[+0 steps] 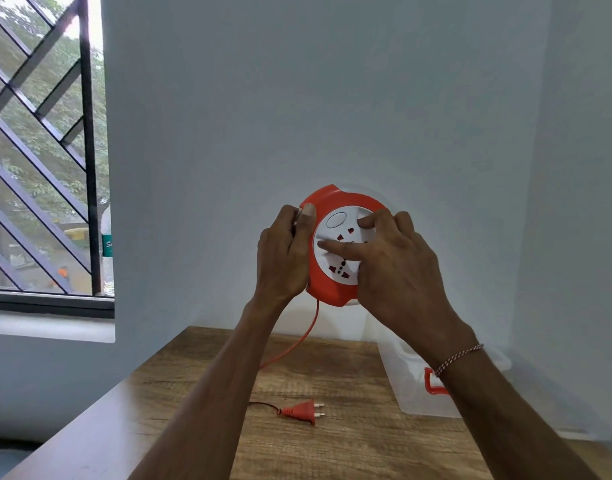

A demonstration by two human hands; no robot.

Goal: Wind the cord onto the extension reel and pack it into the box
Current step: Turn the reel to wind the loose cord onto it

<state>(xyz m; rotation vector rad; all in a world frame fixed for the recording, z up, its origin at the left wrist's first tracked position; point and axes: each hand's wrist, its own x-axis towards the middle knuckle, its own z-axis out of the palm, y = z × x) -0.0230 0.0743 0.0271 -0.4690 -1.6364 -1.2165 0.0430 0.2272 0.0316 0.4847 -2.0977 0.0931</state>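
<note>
Item, extension reel (335,244): round, glossy orange plastic housing with a white socket face, red-rimmed pin holes and one oval button. I see it held upright in the air above the wooden surface (349,441), in front of the pale wall. My left hand (283,258) has its fingers clamped on the reel's left edge, thumb on the rim; my right hand (394,268) lies with fingers spread over the white face, index finger pressed across it. Item, cord (299,344): thin, orange, hanging from the reel's underside to the surface. Item, plug (302,411): orange, two-pin, lying flat. Item, box (411,386): translucent plastic, orange latch, standing at right; contents I cannot tell
</note>
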